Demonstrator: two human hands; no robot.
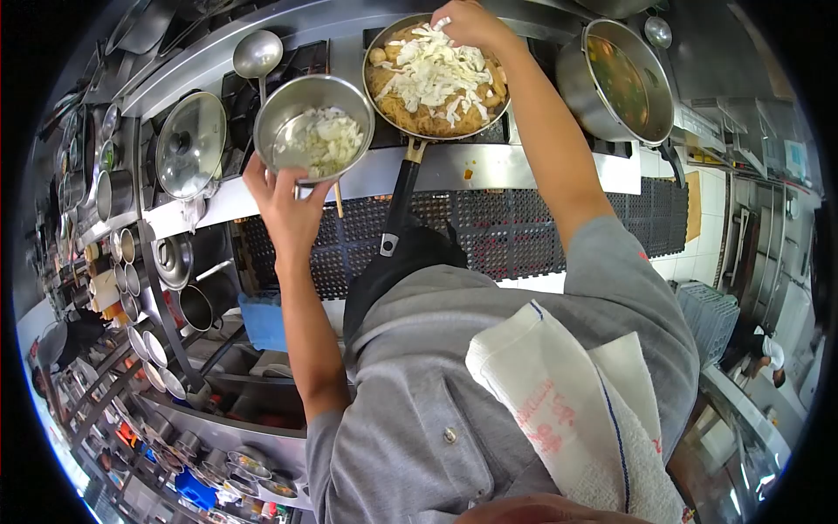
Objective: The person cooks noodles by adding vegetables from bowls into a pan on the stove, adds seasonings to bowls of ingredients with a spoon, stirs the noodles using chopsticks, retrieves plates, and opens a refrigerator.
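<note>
My left hand (292, 203) grips a metal bowl (362, 148) by its near side and tilts it toward me. Pale chopped vegetable pieces (332, 140) lie inside the bowl. To its right, a frying pan (371, 83) on the stove holds brown noodles (397, 112). White shredded cabbage (441, 72) is heaped over them. My right hand (474, 24) is over the pan's far edge, fingers bent together, with white shreds at the fingertips. The pan's black handle (404, 188) points toward me.
A large pot (572, 83) of soup stands at the right. Left of the bowl are a ladle (258, 54) and a glass lid (190, 144). A wooden stick (339, 199) shows below the bowl. Black perforated matting (515, 223) covers the floor. Another person (768, 354) is far right.
</note>
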